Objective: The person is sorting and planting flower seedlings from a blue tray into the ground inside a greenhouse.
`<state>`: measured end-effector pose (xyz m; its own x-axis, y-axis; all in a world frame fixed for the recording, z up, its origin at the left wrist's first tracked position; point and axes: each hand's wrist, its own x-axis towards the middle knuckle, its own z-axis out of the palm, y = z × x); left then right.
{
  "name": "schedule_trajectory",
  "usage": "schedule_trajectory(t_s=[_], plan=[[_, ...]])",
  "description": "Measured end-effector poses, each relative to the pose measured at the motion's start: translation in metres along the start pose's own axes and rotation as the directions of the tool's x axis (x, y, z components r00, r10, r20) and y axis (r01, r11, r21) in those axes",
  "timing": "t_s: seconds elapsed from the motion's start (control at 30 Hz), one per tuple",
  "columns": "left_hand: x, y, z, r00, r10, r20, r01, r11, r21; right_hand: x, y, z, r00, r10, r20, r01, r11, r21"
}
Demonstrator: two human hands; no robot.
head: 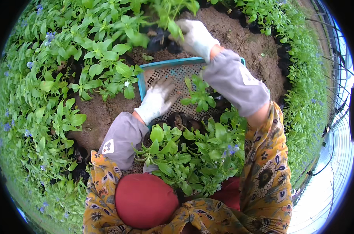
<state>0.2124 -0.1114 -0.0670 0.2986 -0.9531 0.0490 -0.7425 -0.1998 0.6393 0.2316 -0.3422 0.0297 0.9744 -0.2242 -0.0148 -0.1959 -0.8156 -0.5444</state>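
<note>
A blue-green plastic crate with a perforated bottom sits on the soil in front of me. My left hand, in a white glove dirty at the fingertips, is spread over the crate's mesh floor near its left side. In the crate's right part is a potted leafy seedling, its pot mostly hidden. Beyond the far rim, my gloved right hand has its fingers among blurred leaves of a green plant, beside black plastic pots. Leaves hide the fingertips, so its grip is unclear.
Dense potted plants, some with blue-violet flowers, stand to the left. More plants stand between me and the crate. Bare soil lies to the right, with another plant row and a greenhouse frame past it.
</note>
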Motion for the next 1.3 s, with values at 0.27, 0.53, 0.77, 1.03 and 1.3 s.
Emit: schedule_trajectory(t_s=[0.27, 0.53, 0.77, 1.03, 1.3], plan=[[-0.014, 0.019, -0.01, 0.789, -0.611, -0.061, 0.393, 0.58, -0.714, -0.115, -0.003, 0.018, 0.956, -0.256, 0.145, 0.234, 0.96, 0.155], [-0.006, 0.024, 0.024, 0.961, -0.171, 0.218, 0.262, 0.818, -0.512, -0.184, 0.028, 0.02, 0.749, 0.192, 0.634, -0.003, 0.958, -0.286], [0.028, 0.045, 0.053, 0.964, -0.021, 0.264, 0.141, 0.884, -0.446, -0.198, 0.049, 0.012, 0.753, 0.277, 0.596, -0.289, 0.954, -0.078], [0.069, 0.03, 0.072, 0.944, 0.143, 0.296, -0.084, 0.976, -0.203, -0.179, 0.05, -0.034, 0.97, 0.119, 0.213, -0.129, 0.991, 0.034], [0.042, 0.06, 0.078, 0.996, 0.02, 0.09, 0.026, 0.871, -0.49, -0.168, 0.048, -0.034, 0.982, 0.086, 0.171, -0.106, 0.988, 0.115]])
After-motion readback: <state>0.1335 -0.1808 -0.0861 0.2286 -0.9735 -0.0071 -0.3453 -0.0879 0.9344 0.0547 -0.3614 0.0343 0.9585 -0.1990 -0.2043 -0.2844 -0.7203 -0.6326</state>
